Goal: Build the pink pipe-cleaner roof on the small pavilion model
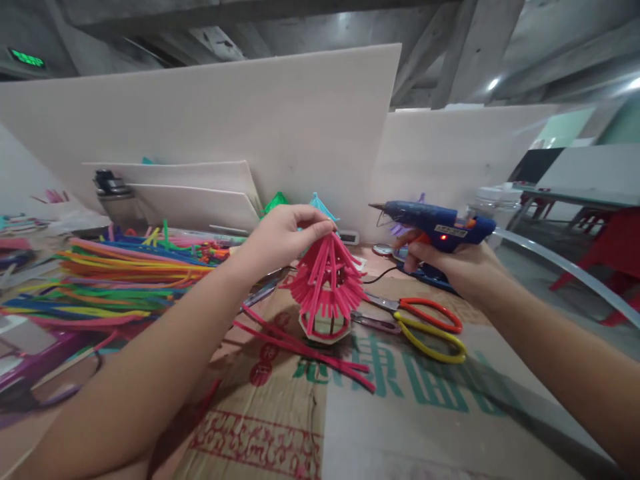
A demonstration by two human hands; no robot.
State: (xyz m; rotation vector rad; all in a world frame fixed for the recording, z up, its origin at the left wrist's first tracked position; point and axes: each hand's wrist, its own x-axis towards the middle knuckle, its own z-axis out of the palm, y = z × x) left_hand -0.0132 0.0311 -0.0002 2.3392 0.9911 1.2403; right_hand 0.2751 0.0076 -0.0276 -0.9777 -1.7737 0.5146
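My left hand [300,233] is closed with its fingertips at the peak of a small red tower [329,287] made of pipe cleaners in tiers. The tower stands upright on a pale base on the cardboard. In my right hand [435,257] is a blue hot glue gun [425,217], its nozzle pointing left, with a red light lit and a clear glue stick [560,253] out of its back. Loose red pipe cleaners [310,353] lie in front of the tower. Just right of it rest scissors [425,320] with orange and yellow handles.
Bundles of coloured pipe cleaners [130,273] cover the left side. Behind stand a green peaked piece [276,201], a light blue one [320,205] and white boards [195,207]. A dark-lidded jar [117,200] is at the back left. Printed cardboard [390,427] covers the table.
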